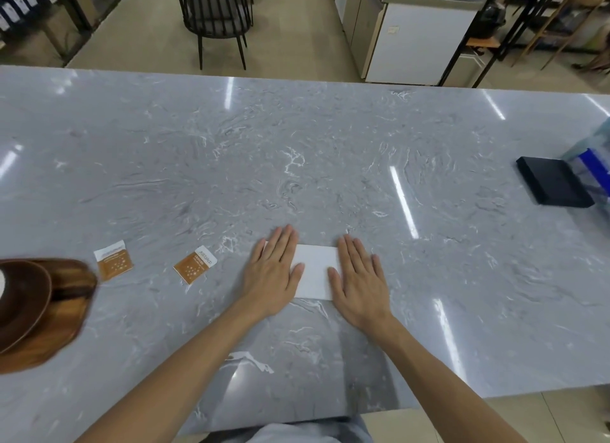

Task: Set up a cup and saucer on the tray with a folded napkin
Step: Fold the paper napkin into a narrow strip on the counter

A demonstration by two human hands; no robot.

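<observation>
Hands lie flat, palms down, on a white napkin (315, 271) spread on a grey marble-patterned counter (297, 165). The left hand (272, 271) covers the napkin's left end and the right hand (358, 282) covers its right end, all fingers straight and close together, pressing down rather than gripping; a strip of bare napkin shows between the two hands. To the left of the napkin lie two small orange-and-white sachets (194, 264), one nearer (114, 259) the frame's left edge, both flat on the counter and apart from each other. At the far left edge sits a wooden tray (66, 320) carrying a dark brown saucer (23, 304), with a sliver of a white cup (1, 282) just visible, cut off by the frame. Far right on the counter lies a flat black box (553, 185), beside a blue-and-clear plastic item (594, 165). Beyond the counter stand a black slatted chair (214, 16) and a white cabinet (419, 39).
</observation>
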